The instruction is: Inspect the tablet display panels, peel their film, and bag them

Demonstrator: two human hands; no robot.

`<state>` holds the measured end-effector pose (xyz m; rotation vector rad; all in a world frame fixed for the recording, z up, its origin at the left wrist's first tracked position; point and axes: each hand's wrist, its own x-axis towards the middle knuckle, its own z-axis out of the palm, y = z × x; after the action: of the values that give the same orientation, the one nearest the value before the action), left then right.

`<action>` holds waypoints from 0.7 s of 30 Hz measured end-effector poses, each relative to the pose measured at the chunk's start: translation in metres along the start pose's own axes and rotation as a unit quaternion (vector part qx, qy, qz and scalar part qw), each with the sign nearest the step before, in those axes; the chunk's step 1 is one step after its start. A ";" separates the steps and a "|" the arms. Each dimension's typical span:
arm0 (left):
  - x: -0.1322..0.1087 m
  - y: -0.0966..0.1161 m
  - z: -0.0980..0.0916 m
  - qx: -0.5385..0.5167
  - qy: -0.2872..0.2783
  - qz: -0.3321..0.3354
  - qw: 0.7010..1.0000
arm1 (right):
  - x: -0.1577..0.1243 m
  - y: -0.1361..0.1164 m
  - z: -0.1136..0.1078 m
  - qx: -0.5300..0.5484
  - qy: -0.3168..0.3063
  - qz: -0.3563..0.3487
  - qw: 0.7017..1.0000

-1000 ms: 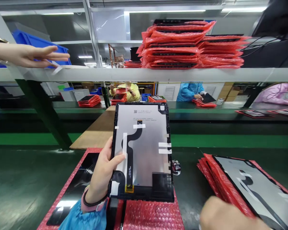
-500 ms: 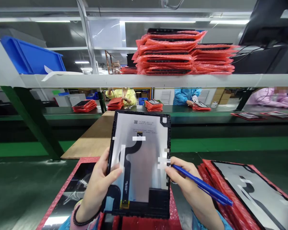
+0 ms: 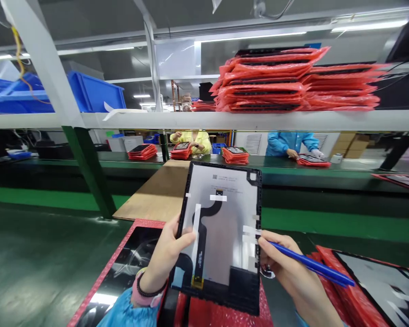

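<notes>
A tablet screen panel (image 3: 225,245) is held up before me, its silvery back facing me, with a black frame, a black ribbon cable (image 3: 202,236) and white tape strips. My left hand (image 3: 172,254) grips its left edge, thumb lying across the back. My right hand (image 3: 289,263) holds a blue pen (image 3: 316,268), whose shaft slants down to the right. The thumb and fingertips of that hand also pinch the panel's right edge beside the white tape tabs (image 3: 250,234). The pen's tip is hidden by the fingers.
Below the panel lie red bubble wrap (image 3: 221,313) and a glossy black screen (image 3: 132,259). On the right rests a red-wrapped stack of panels (image 3: 378,281). A shelf (image 3: 177,119) carries red-wrapped stacks (image 3: 262,86) and blue bins (image 3: 97,93). Co-workers sit across the bench.
The view has swung left, so the surroundings and both hands sit further right in the picture. The panel is tilted slightly differently; both hands keep their holds.
</notes>
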<state>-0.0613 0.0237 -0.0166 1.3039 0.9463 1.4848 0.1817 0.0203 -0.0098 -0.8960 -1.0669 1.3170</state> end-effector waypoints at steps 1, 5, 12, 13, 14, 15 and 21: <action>0.000 0.000 0.000 0.018 0.004 0.007 1.000 | 0.003 0.002 -0.002 0.000 -0.006 0.004 1.000; -0.001 0.002 0.005 0.140 0.037 0.083 0.986 | 0.012 0.004 -0.004 -0.025 0.014 -0.025 0.999; 0.009 -0.005 0.006 0.423 -0.076 0.515 0.741 | 0.005 -0.003 -0.004 0.156 -0.099 0.048 0.982; 0.011 -0.006 0.004 0.452 -0.095 0.552 0.694 | 0.004 -0.005 -0.003 0.164 -0.113 0.062 0.978; 0.013 -0.006 0.003 0.477 -0.102 0.573 0.659 | 0.003 -0.007 -0.001 0.166 -0.116 0.067 0.977; 0.014 -0.007 0.002 0.496 -0.101 0.582 0.637 | 0.002 -0.008 0.002 0.166 -0.114 0.068 0.977; 0.006 0.003 0.012 0.489 -0.098 0.566 0.656 | -0.001 0.007 0.015 0.160 -0.055 0.043 0.985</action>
<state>-0.0504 0.0286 -0.0105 3.2238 0.7697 1.5794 0.1652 0.0185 -0.0122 -0.6387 -0.8741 1.5736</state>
